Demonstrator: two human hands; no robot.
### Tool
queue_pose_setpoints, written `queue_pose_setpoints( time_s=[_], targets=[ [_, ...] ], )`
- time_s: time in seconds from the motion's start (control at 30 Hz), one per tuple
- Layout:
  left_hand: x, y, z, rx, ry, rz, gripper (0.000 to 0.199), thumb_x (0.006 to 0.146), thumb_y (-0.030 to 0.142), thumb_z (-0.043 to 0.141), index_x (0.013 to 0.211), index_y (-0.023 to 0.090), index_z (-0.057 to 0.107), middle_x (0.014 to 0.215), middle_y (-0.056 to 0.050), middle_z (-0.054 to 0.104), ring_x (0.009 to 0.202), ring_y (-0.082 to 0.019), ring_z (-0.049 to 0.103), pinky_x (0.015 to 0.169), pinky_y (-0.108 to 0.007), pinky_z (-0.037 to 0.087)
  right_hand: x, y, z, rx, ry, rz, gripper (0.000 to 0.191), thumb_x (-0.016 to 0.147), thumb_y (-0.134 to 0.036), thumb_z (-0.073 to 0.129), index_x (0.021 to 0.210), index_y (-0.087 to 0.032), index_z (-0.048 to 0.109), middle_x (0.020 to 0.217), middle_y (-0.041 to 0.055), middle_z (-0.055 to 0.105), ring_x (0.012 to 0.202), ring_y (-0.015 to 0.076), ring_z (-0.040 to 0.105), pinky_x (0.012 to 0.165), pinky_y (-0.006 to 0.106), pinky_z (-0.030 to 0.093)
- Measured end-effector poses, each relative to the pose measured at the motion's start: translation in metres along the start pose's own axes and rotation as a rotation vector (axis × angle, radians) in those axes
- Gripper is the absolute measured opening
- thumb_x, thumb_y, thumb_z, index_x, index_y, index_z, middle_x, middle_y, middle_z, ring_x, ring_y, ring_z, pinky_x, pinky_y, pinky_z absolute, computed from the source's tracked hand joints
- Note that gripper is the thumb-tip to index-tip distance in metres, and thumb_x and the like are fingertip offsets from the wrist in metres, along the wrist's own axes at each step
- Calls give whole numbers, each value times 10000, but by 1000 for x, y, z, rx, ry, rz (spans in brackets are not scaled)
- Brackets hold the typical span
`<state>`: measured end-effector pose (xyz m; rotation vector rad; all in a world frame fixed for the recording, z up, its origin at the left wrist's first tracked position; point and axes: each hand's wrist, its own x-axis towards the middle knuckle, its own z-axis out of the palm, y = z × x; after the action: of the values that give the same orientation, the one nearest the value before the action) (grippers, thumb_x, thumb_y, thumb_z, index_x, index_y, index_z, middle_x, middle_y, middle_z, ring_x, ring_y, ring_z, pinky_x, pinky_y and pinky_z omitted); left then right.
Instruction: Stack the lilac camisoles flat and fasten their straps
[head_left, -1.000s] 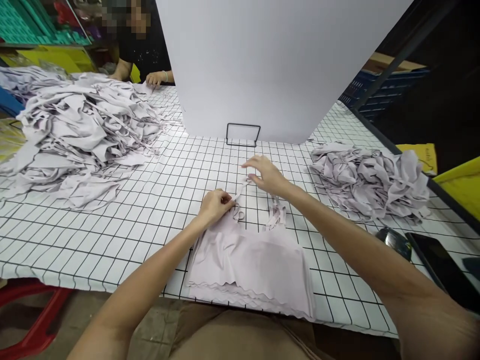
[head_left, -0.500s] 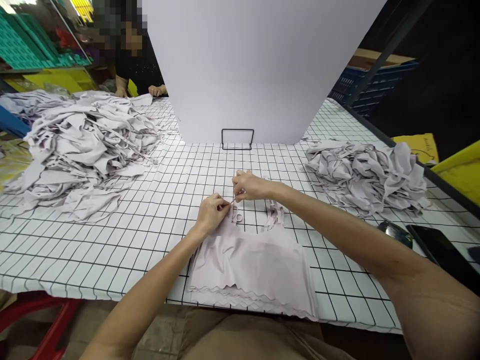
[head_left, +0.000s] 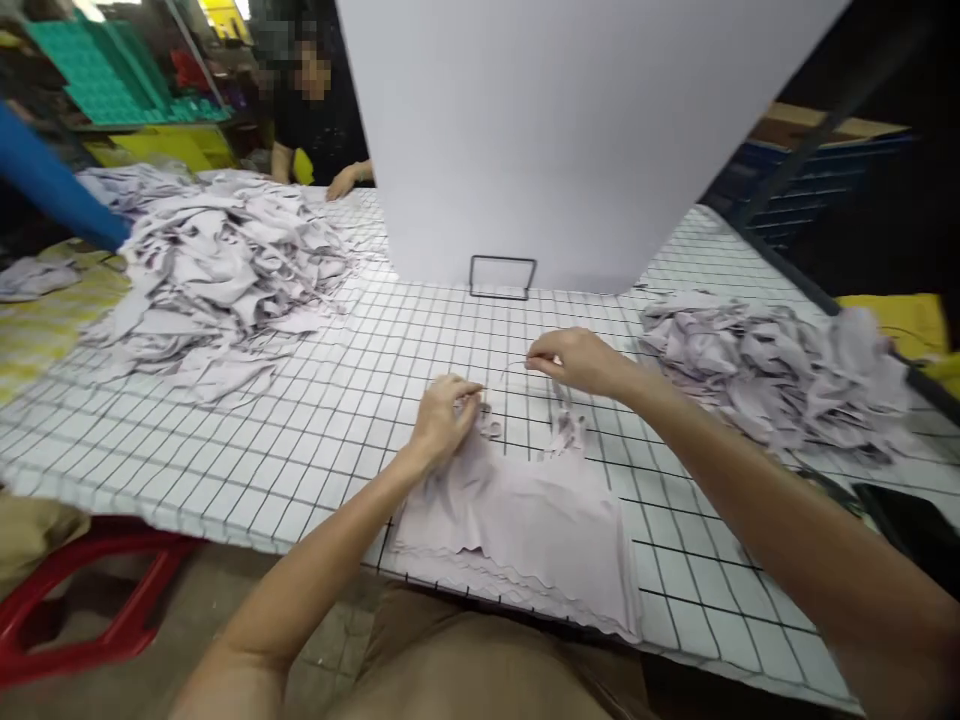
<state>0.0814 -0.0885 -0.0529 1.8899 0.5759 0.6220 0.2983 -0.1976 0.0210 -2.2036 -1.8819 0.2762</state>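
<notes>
A flat stack of pale lilac cropped tops (head_left: 525, 520) with wavy hems lies at the table edge in front of me, straps pointing away. My left hand (head_left: 448, 420) is closed in a pinch on the left strap of the top garment; its fingertips hide most of that strap. Up and to the right, my right hand (head_left: 574, 358) is pinched shut above the right straps (head_left: 568, 432). A thin pale thread (head_left: 514, 365) sticks out from its fingertips to the left, apart from the left hand.
A big heap of lilac fabric pieces (head_left: 225, 270) lies at left, a smaller pile (head_left: 780, 370) at right. Ahead stands a white panel (head_left: 555, 150) with a black wire frame (head_left: 501, 278). A phone (head_left: 907, 525) lies at right. A co-worker's hand (head_left: 343, 182) rests beyond the heap.
My right hand has moved right, away from my left hand, with the thread in its fingertips. My left hand stays at the strap. The whole view has shifted.
</notes>
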Motion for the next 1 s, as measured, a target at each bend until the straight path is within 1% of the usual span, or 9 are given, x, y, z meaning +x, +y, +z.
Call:
queue_pose_setpoints(
  time_s=[0.1, 0.2, 0.27, 0.4, 0.5, 0.6, 0.67, 0.73, 1.0],
  targets=[
    [-14, 27, 6, -577, -206, -362, 247, 982, 302, 581, 952, 127, 753, 952, -123, 766, 946, -217, 719, 952, -396, 554, -17, -36, 20, -203, 191, -160, 334, 1000, -223, 473, 773, -158, 708, 749, 62, 679, 681, 185, 564, 732, 371, 444],
    [-16, 38, 11, -987, -178, -642, 357, 1029, 351, 521, 883, 87, 712, 884, -147, 754, 843, -203, 729, 907, -388, 573, -31, -66, 41, -452, 331, -310, 414, 1004, -143, 405, 704, -137, 690, 634, 72, 614, 609, 199, 518, 766, 432, 439],
    [-16, 40, 11, -1148, -131, -709, 368, 1026, 335, 537, 783, 94, 673, 774, -110, 718, 722, -166, 697, 822, -346, 589, -40, -80, 51, -508, 406, -360, 397, 999, -110, 394, 776, -105, 722, 664, 102, 643, 637, 226, 550, 824, 481, 448],
    [-25, 42, 5, -1161, -51, -638, 166, 944, 172, 653, 820, 80, 712, 747, -58, 693, 650, -103, 652, 740, -250, 583, -56, -87, 55, -139, 488, -352, 322, 1031, -282, 472, 1057, -100, 736, 871, 137, 730, 767, 252, 630, 783, 435, 496],
    [-29, 43, 1, -1119, -96, -579, 136, 934, 180, 658, 892, 82, 742, 987, -137, 747, 916, -202, 734, 915, -357, 604, -62, -77, 44, 306, 516, -132, 282, 1006, -350, 533, 932, -185, 750, 796, 76, 717, 718, 201, 628, 662, 347, 491],
    [-30, 44, -1, -1067, -152, -571, 176, 963, 213, 618, 936, 102, 752, 1124, -160, 735, 1041, -239, 721, 1000, -423, 585, -62, -72, 37, 651, 314, 81, 263, 915, -434, 655, 810, -216, 756, 800, 54, 731, 736, 196, 651, 689, 349, 510],
    [-30, 44, 1, -1000, -178, -584, 176, 967, 220, 615, 979, 115, 756, 1105, -148, 739, 968, -208, 721, 964, -408, 602, -58, -74, 40, 843, 102, 133, 269, 841, -477, 726, 794, -215, 769, 804, 45, 736, 755, 190, 663, 739, 360, 527],
    [-30, 44, 2, -930, -203, -590, 178, 963, 249, 636, 1014, 127, 756, 1059, -132, 745, 879, -178, 708, 917, -390, 614, -55, -78, 47, 981, 12, 160, 295, 772, -493, 786, 736, -202, 759, 743, 31, 709, 724, 168, 642, 754, 356, 527],
    [-50, 42, -11, -793, -192, -458, 405, 788, 471, 827, 972, 113, 781, 1012, -138, 773, 903, -225, 737, 903, -424, 609, -52, -86, 56, 1296, 181, 268, 380, 699, -522, 860, 720, -182, 692, 684, 31, 704, 732, 185, 667, 785, 377, 551]
  ],
)
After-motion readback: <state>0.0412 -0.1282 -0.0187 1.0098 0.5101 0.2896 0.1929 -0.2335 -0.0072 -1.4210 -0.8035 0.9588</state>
